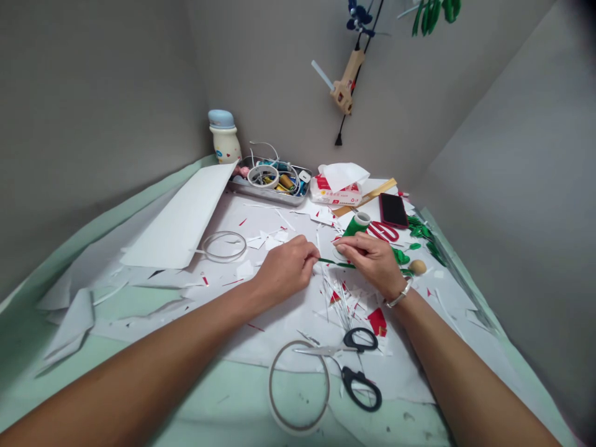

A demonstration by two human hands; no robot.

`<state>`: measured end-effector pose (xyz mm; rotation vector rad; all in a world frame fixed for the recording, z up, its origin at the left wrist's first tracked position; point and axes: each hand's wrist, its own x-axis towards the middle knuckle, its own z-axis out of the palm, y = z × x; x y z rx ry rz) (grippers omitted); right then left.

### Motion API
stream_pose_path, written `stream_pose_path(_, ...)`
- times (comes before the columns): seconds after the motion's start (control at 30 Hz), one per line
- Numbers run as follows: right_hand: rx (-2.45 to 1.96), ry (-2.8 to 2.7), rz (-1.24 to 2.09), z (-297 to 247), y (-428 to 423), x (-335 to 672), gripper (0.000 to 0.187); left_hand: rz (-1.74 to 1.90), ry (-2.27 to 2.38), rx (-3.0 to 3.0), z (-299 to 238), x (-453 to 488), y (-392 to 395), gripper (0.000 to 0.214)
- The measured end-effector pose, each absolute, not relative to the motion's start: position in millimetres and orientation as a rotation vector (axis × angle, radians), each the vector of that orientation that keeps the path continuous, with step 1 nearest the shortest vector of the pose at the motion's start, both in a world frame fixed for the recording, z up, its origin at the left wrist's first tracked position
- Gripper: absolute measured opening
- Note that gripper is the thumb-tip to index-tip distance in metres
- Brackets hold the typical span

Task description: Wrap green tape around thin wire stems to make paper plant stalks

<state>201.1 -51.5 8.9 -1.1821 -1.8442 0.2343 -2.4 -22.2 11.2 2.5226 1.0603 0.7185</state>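
A thin green stem (pixel 333 263) runs between my two hands over the middle of the paper-covered table. My left hand (pixel 289 264) pinches its left end between thumb and fingertips. Closed over the stem's right part is my right hand (pixel 372 257); its fingertips are pressed together, and whether they also hold thread is too small to tell. A spool of green thread (pixel 357 223) stands upright just behind my right hand. Green leaves (pixel 400 256) and a small tan ball (pixel 418 267) lie beside that hand, which partly hides where the stem ends.
Black-handled scissors (pixel 361 372) lie partly open near a tape roll (pixel 271 397). White wires (pixel 342 304) and red scraps (pixel 377 321) are scattered nearby. Behind are a metal tray (pixel 279 195), a tissue pack (pixel 338 191), red-handled scissors (pixel 384 231) and a phone (pixel 393 210).
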Motion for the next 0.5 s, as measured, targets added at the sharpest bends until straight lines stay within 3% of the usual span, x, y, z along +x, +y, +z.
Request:
stream_pose_path(0.2, -1.162, -1.909, 0.207, 13.1, -58.2, 196.5, 0.013, 0.72, 1.3, 2.514, 11.9, -2.8, -20.3, 0.018)
stream_pose_path(0.5, -1.16, -1.903, 0.228, 10.4, -55.8, 196.8, 0.013, 0.531, 0.698, 2.361, 18.3, -1.7, -25.1, 0.019)
